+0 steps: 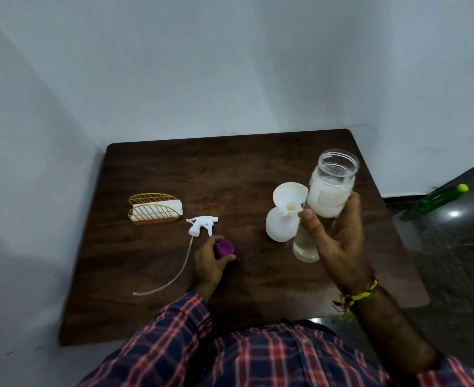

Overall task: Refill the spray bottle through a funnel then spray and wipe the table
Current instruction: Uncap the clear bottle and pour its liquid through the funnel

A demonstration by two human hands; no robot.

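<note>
- Now the right hand [339, 241] grips an open clear plastic jar [331, 185], held over the table's right side.
- Just beside it, a white plastic funnel [288, 198] sits in the white round spray bottle [279, 226].
- Meanwhile the left hand [212, 263] pinches a purple cap [224, 248] near the front edge; the white trigger sprayer [202, 224] lies beside it.
- Advice: tip the jar slowly over the funnel's middle, steadying the bottle.
</note>
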